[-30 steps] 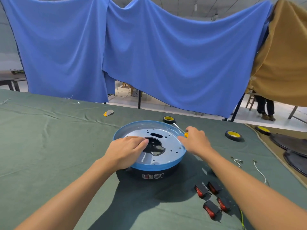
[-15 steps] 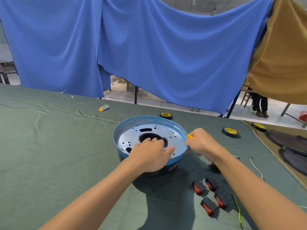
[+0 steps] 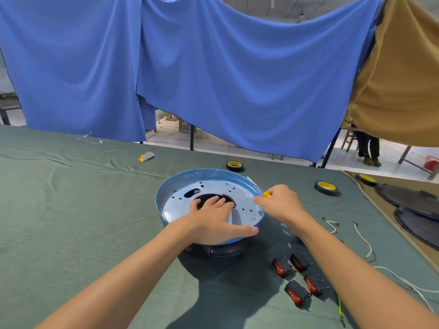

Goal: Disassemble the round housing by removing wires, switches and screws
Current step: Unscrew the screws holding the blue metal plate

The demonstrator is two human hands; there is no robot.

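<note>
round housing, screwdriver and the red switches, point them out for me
round housing (image 3: 171, 189), head view, on its blue rim at the far left.
screwdriver (image 3: 267, 194), head view, on the yellow handle end.
red switches (image 3: 297, 294), head view, on the nearest switch.

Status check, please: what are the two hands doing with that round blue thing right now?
Left hand flat on the round housing, thumb over the near rim. Right hand grips a yellow-handled screwdriver at the right rim. Four red switches already out, lying clear.
</note>
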